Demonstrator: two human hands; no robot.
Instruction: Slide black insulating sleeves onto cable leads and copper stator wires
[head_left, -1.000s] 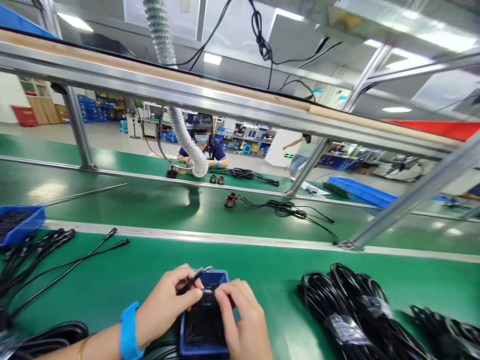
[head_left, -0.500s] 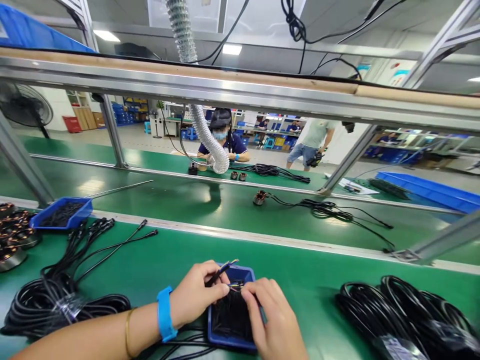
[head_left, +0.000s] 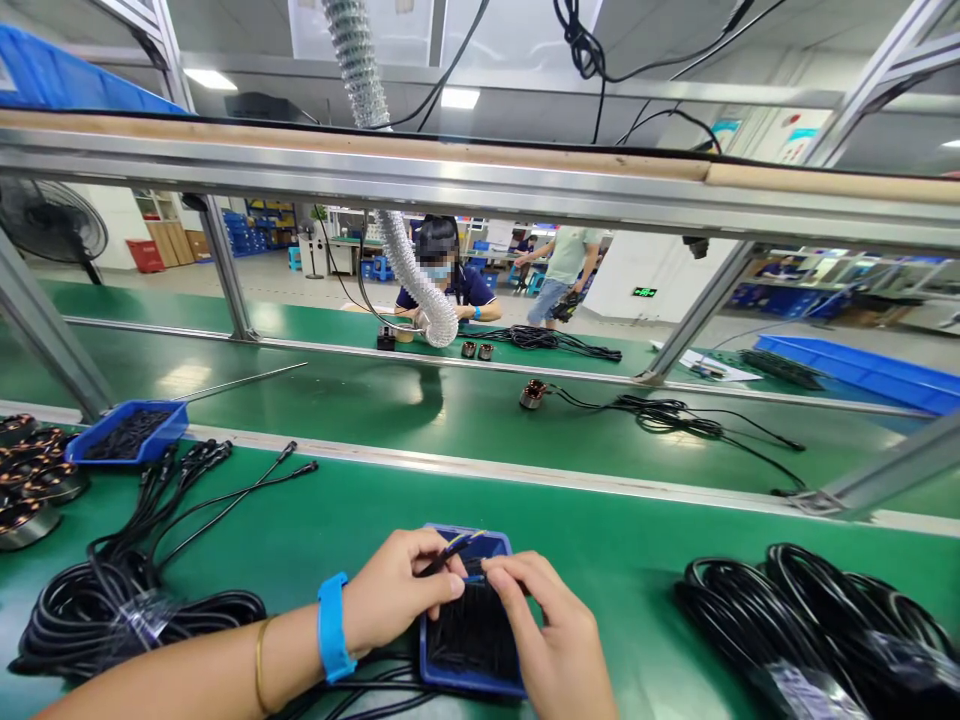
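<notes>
Cable end (head_left: 450, 552) lowered in left hand (head_left: 394, 600), pointing up-right.

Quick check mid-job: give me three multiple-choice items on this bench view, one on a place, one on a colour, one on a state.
1. Where does the small blue plastic tray of thin black pieces sit?
A. under both hands
B. on the far belt
C. on the top rail

2. What colour is the wristband on the left hand?
A. red
B. blue
C. white

3. What is the left hand's grip doing?
A. lying flat and open
B. pinching a black cable end with coloured wires
C. holding a fan

Answers: 1 A, the tray lies beneath the left hand and right hand. 2 B, the band is bright blue. 3 B, thumb and fingers close on the cable.
</notes>
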